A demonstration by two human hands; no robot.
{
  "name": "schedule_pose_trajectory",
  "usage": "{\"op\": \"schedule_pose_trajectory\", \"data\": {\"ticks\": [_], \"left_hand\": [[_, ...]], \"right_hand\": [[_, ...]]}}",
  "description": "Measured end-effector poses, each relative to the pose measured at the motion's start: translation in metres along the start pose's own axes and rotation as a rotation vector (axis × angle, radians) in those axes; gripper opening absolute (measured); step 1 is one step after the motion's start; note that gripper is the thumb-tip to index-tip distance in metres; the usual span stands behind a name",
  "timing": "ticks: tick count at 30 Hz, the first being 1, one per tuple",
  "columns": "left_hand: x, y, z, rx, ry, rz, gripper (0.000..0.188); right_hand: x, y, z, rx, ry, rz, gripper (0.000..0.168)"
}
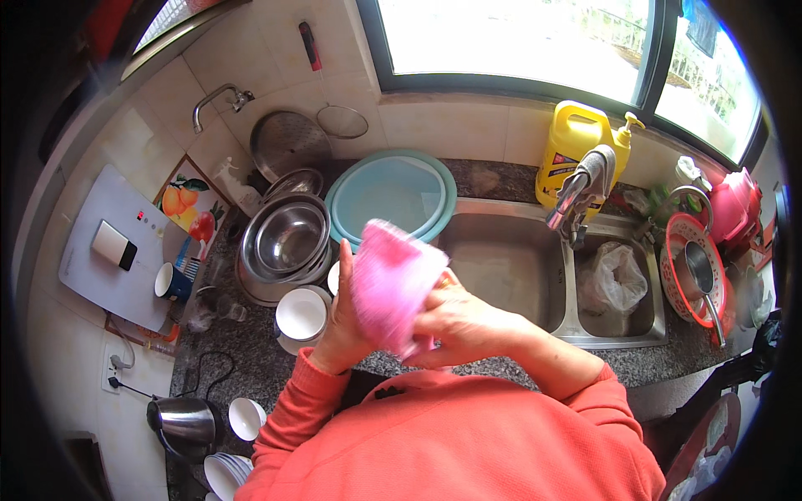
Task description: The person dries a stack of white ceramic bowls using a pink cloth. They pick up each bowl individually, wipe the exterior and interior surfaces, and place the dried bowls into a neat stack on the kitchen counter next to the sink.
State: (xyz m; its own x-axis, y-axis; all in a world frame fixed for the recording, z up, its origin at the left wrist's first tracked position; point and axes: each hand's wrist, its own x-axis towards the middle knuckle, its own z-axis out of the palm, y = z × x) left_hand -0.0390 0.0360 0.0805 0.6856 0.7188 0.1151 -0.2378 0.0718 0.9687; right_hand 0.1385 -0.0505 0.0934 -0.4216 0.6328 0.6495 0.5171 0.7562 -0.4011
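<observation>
A pink cloth (391, 285), blurred by motion, is held up between my two hands over the counter's front edge. My left hand (343, 322) supports it from the left side, thumb pointing up. My right hand (463, 322) grips its right side with bent fingers. Whether a dish is inside the cloth cannot be made out. Just left of my left hand are stacked white bowls (302, 313), and another white bowl (334, 278) is partly hidden behind that hand. Beyond the cloth lies a round teal basin (388, 188).
Right of my hands is a steel double sink (507, 269), with a plastic bag (617, 278) in its smaller bowl. A cloth-draped faucet (579, 188) and yellow jug (567, 141) stand behind. Steel basins (291, 238), an electric kettle (185, 426) and several bowls (227, 476) occupy the left.
</observation>
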Motion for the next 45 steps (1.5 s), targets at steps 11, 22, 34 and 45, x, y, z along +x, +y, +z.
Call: {"op": "schedule_pose_trajectory", "data": {"ticks": [11,22,34,45], "left_hand": [[-0.013,-0.008,0.004,0.561,-0.011,0.444,0.119],[-0.01,0.0,0.024,0.253,0.263,0.399,0.094],[0.027,-0.023,0.027,0.78,0.306,0.961,0.06],[0.005,-0.025,0.007,0.979,0.031,0.477,0.075]], "right_hand": [[-0.014,0.044,0.066,-0.057,0.44,-0.004,0.033],[0.022,0.014,0.041,0.775,0.743,0.302,0.037],[0.02,0.033,0.089,1.821,0.973,0.697,0.033],[-0.016,0.076,0.074,1.262,1.07,0.73,0.026]]}}
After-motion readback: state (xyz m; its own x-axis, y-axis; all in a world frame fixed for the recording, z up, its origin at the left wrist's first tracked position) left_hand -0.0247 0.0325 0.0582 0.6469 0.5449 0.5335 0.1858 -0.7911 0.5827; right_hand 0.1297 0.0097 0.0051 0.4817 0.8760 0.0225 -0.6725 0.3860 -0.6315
